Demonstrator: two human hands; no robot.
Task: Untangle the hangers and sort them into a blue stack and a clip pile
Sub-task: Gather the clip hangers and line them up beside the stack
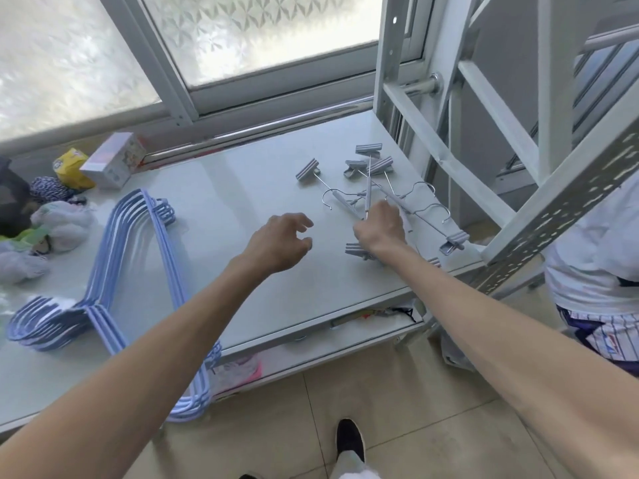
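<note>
A stack of blue hangers [103, 271] lies on the left of the pale table [235, 188], its lower end hanging over the front edge. Several grey clip hangers [373, 181] with metal hooks lie crossed in a pile at the table's right. My right hand [380, 226] is on that pile, fingers curled round the bar of one clip hanger. My left hand [280, 240] hovers above the table's middle, fingers loosely curled, holding nothing.
A small box [114, 160], a yellow packet [71, 167] and bundled cloths [52, 223] sit at the table's far left. A white metal frame [484, 167] stands right of the pile. Another person [594, 271] stands at the right. My shoe [349, 440] is on the tiled floor.
</note>
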